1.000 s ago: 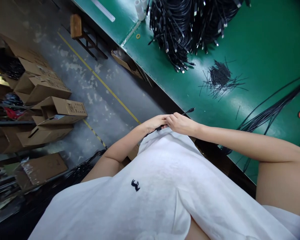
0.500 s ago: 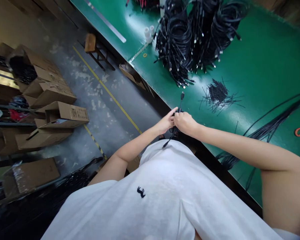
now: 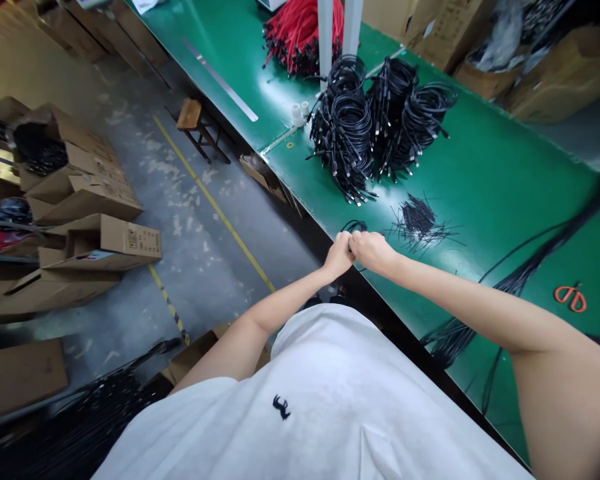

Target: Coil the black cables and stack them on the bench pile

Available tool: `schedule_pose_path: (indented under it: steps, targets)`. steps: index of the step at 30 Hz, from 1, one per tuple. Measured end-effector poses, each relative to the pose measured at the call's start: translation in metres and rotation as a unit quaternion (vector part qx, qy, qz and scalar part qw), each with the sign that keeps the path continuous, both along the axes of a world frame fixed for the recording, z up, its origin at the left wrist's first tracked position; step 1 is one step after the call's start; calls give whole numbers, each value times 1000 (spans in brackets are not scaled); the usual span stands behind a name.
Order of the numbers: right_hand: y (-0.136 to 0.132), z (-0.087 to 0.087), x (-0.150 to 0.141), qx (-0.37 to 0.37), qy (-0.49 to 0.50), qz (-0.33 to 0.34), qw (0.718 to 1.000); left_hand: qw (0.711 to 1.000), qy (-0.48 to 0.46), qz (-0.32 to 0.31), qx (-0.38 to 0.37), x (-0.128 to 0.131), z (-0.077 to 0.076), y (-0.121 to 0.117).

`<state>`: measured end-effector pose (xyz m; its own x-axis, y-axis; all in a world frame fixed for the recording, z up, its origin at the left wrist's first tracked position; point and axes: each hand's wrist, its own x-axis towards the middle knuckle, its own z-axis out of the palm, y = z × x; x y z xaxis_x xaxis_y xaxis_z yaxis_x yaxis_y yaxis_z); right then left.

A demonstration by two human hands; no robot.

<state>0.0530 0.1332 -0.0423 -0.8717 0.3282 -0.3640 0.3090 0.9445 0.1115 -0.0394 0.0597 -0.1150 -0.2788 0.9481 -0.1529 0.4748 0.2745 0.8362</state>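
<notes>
At the near edge of the green table, my left hand [image 3: 339, 257] and my right hand [image 3: 373, 249] meet, both closed on one black cable [image 3: 355, 225]. A loop of it shows just beyond my knuckles; the rest is hidden by my fingers. On the table ahead stand coiled black cables [image 3: 350, 123] in thick bundles, their plug ends toward me. Right of my hands lies a loose pile of short thin black ties [image 3: 418, 217]. Farther right, long straight black cables [image 3: 525, 267] run across the table under my right forearm.
Orange-handled scissors [image 3: 571, 297] lie at the right. Red cables [image 3: 305, 33] are heaped at the far end behind a grey post [image 3: 325, 43]. A metal ruler [image 3: 225, 83] and white spools [image 3: 297, 115] lie left. A wooden stool [image 3: 190, 115] and cardboard boxes [image 3: 135, 243] stand on the floor.
The view has tilted up, showing more of the far table. My hands have drawn tightly together; the cable's straight ends no longer show, and a loop appears beyond my fingers.
</notes>
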Motion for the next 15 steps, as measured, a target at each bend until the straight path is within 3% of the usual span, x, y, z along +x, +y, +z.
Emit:
schedule_pose_path:
  steps: [3, 6, 8, 11, 15]
  targets:
    - [11, 5, 5, 12, 0, -14, 1000, 989, -146, -13, 25, 10, 6, -18]
    - [11, 9, 12, 15, 17, 11, 1000, 995, -47, -23, 88, -9, 19, -29]
    - [6, 9, 14, 4, 34, 56, 998, 998, -2, -9, 56, -24, 23, -23]
    - [-1, 6, 12, -20, 44, 72, 996, 997, -52, 7, -48, -25, 16, -4]
    - [3, -11, 10, -65, 49, -48, 996, 992, -93, 68, -56, 12, -5, 8]
